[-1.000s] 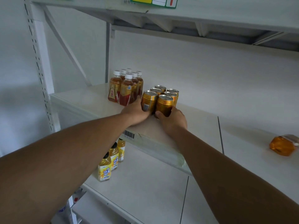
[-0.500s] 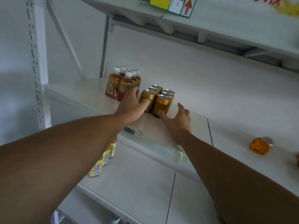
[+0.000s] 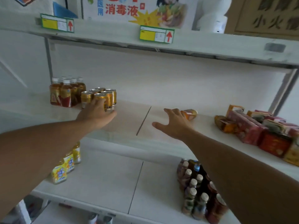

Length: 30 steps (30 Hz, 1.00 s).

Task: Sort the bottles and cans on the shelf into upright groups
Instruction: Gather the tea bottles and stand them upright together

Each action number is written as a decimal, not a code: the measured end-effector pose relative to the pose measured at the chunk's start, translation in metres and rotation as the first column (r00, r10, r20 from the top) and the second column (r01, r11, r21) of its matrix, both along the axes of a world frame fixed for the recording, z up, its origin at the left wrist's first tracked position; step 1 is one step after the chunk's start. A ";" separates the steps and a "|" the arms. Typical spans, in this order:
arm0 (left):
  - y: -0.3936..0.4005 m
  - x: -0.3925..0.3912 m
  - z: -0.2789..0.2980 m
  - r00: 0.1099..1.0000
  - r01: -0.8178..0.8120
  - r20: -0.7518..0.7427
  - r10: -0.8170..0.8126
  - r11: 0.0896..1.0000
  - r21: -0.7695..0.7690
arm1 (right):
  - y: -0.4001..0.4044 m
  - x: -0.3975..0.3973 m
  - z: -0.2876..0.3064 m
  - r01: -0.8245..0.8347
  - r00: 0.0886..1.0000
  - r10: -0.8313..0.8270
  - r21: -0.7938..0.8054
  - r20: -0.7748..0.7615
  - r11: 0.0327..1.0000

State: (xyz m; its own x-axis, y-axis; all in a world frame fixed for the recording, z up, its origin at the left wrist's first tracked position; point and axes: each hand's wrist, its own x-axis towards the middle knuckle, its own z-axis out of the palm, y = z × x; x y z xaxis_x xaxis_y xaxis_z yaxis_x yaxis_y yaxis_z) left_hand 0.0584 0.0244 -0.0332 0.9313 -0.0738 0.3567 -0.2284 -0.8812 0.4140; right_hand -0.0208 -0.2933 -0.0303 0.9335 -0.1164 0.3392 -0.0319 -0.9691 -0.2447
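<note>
Several gold cans (image 3: 103, 96) stand upright in a tight cluster on the white shelf (image 3: 129, 120), next to several amber tea bottles (image 3: 66, 94) with white caps at the left. My left hand (image 3: 97, 113) rests against the front cans, fingers curled around the nearest one. My right hand (image 3: 175, 123) hovers open over the shelf, fingers spread, just short of an orange bottle (image 3: 190, 114) that lies on its side.
Drink cartons and packets (image 3: 258, 128) are piled at the right end of the shelf. The shelf below holds yellow-labelled bottles (image 3: 64, 167) at the left and a dark bottle group (image 3: 199, 189) at the right. An upper shelf with price tags (image 3: 156, 34) hangs overhead.
The view has swung right and up. My right hand left the cans and moved right toward the lying orange bottle. My left hand stayed at the cans.
</note>
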 end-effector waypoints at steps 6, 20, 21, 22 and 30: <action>-0.126 -0.042 -0.001 0.988 0.137 -0.089 -0.129 0.986 0.094 | -0.089 -0.060 -0.006 0.063 0.996 -0.062 0.004 -0.058 0.998; -0.249 -0.055 0.020 0.905 0.426 -0.087 -0.417 0.889 0.168 | -0.162 -0.118 0.015 0.246 0.966 -0.248 -0.042 -0.066 0.968; -0.253 -0.055 0.020 0.896 0.444 -0.095 -0.434 0.881 0.163 | -0.164 -0.119 0.014 0.254 0.964 -0.257 -0.046 -0.067 0.966; -0.255 -0.054 0.019 0.887 0.462 -0.107 -0.450 0.872 0.161 | -0.166 -0.119 0.012 0.267 0.960 -0.269 -0.043 -0.072 0.963; -0.278 -0.042 0.020 0.872 0.489 -0.111 -0.477 0.842 0.227 | -0.173 -0.111 0.005 0.281 0.957 -0.282 -0.024 -0.072 0.959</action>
